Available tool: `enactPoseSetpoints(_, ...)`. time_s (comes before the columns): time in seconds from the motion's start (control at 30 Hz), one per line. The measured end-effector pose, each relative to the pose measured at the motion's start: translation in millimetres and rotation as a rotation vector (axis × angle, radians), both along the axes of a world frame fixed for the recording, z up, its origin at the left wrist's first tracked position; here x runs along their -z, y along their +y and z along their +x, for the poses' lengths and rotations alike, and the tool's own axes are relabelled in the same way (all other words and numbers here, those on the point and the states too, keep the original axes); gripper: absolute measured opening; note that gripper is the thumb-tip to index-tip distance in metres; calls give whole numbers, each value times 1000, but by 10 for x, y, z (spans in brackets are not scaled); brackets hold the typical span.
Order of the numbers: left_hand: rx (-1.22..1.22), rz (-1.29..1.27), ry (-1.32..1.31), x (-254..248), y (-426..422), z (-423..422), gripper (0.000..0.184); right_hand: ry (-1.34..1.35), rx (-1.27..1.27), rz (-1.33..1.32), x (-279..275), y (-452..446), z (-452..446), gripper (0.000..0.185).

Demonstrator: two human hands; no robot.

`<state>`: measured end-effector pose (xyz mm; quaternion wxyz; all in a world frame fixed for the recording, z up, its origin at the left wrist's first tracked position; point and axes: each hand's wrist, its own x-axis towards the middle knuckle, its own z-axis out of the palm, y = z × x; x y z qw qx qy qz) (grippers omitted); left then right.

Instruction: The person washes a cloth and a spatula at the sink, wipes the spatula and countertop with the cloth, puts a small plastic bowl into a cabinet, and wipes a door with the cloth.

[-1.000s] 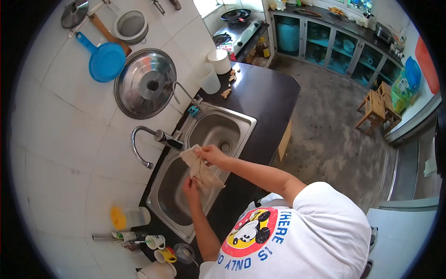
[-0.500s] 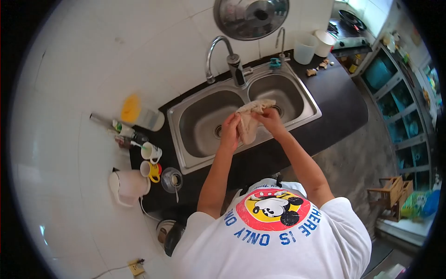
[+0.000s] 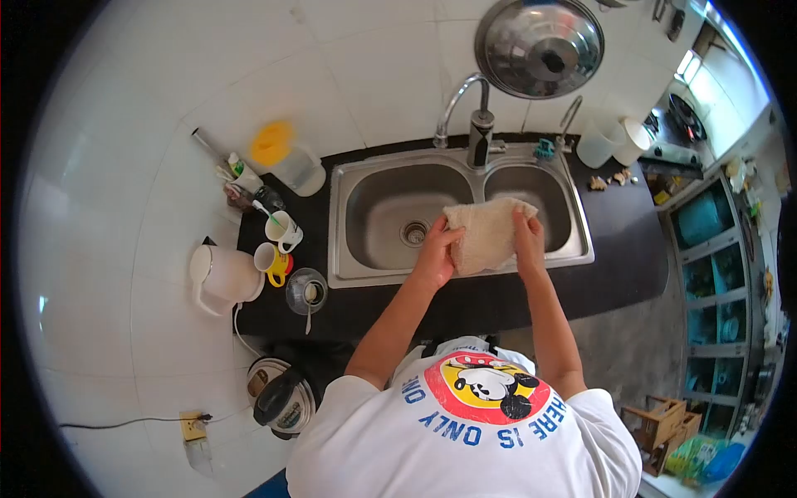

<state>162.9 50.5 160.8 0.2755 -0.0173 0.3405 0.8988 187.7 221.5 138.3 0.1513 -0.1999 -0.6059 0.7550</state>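
A beige cloth (image 3: 488, 236) is spread between my two hands, above the front edge of the double steel sink (image 3: 336, 249). My left hand (image 3: 436, 249) grips its left side, with the thumb on top. At the cloth's right side, my right hand (image 3: 529, 241) has its fingers closed on the upper corner. Behind the cloth rises the curved faucet (image 3: 481, 137), with a thinner tap (image 3: 568, 124) to its right. The left basin (image 3: 378, 212) shows its drain; the cloth covers part of the right basin (image 3: 531, 187).
On the left stand a yellow-lidded pitcher (image 3: 295, 166), a white mug (image 3: 284, 231), a yellow mug (image 3: 272, 263), a glass bowl (image 3: 306, 290) with a spoon and a kettle (image 3: 226, 275). Ginger pieces (image 3: 598, 183) and white containers (image 3: 599, 143) are at the right. A lid (image 3: 540, 50) hangs above.
The view has swung left and levelled over the sink. The cloth, hanging and then bunched in my hands earlier, is now spread flat between them.
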Motion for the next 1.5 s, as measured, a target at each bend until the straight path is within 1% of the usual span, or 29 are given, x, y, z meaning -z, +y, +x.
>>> enactPoseSetpoints(0.07,-82,-84,215,-297,48,-8,51,154,-26,107,-429,10,-91,36)
enactPoseSetpoints(0.13,-191,-238,476,-678,140,-192,58,299,-38,179,-847,49,-259,36)
enactPoseSetpoints(0.17,-257,-255,591,-944,180,-274,55,370,-41,199,-1054,86,-412,35)
enactPoseSetpoints(0.23,-391,-243,818,-1442,271,-479,52,413,-159,-32,-1466,187,-751,36)
enactPoseSetpoints(0.27,-456,-217,931,-1606,321,-610,52,507,-177,-80,-1666,190,-942,36)
enactPoseSetpoints(0.3,-524,-283,1006,-1693,371,-770,51,596,-197,-132,-1805,175,-1136,37)
enactPoseSetpoints(0.33,-591,-353,1076,-1732,416,-923,51,541,-242,-99,-1861,198,-1338,37)
enactPoseSetpoints(0.4,-621,-486,951,-1558,476,-1226,52,424,-329,-36,-1850,370,-1682,37)
enactPoseSetpoints(0.43,-627,-553,885,-1379,493,-1293,52,304,-320,66,-1692,471,-1835,36)
enactPoseSetpoints(0.5,-672,-676,798,-813,522,-1209,54,80,-299,281,-1219,639,-2134,35)
enactPoseSetpoints(0.53,-697,-734,758,-572,488,-1151,55,103,-285,186,-1062,657,-2172,35)
enactPoseSetpoints(0.6,-521,-756,622,-230,359,-932,57,133,-258,-6,-746,657,-2074,34)
enactPoseSetpoints(0.67,-411,-701,404,62,236,-776,49,153,-225,-103,-482,625,-1945,31)
enactPoseSetpoints(0.7,-376,-723,427,289,182,-718,42,170,-214,-152,-386,595,-1899,30)
enactPoseSetpoints(0.73,-354,-744,452,496,116,-661,36,115,-178,-194,-178,631,-1866,26)
enactPoseSetpoints(0.77,-327,-739,403,630,30,-540,31,59,-148,-235,109,647,-1837,22)
enactPoseSetpoints(0.8,-299,-735,346,777,-50,-355,26,-59,-183,-230,360,566,-1753,16)
enactPoseSetpoints(0.83,-279,-714,236,949,-159,-182,25,-180,-216,-221,595,466,-1631,10)
enactPoseSetpoints(0.9,-280,-714,11,1131,-404,175,23,-196,-369,-34,950,-44,-1119,9)
enactPoseSetpoints(0.93,-298,-731,-105,1165,-537,351,23,-229,-502,177,1230,-283,-1004,11)
enactPoseSetpoints(0.97,-337,-701,-190,1215,-685,512,22,-195,-659,238,1220,-598,-782,15)
enactPoseSetpoints(1.0,-373,-668,-275,1244,-841,676,21,-193,-783,426,1084,-943,-584,15)
enactPoseSetpoints(1.07,-516,-555,-451,1164,-1166,960,15,342,-894,686,1373,-1483,-425,18)
enactPoseSetpoints(1.13,-689,-471,-530,1424,-1531,1221,13,429,-1036,706,1045,-2003,-228,24)
enactPoseSetpoints(1.2,-893,-454,-544,1461,-1847,1461,12,512,-1155,888,744,-2424,-75,30)
enactPoseSetpoints(1.27,-1091,-418,-629,1429,-2161,1596,16,745,-1127,997,461,-2809,86,31)
enactPoseSetpoints(1.37,-1276,-421,-492,1449,-2642,1614,20,966,-1116,1192,538,-3370,109,25)
enactPoseSetpoints(1.47,-1214,-425,-384,1338,-3027,1414,27,943,-1206,1274,705,-3644,28,15)
enactPoseSetpoints(1.5,-1144,-452,-375,1259,-3073,1337,29,958,-1192,1269,719,-3636,19,13)
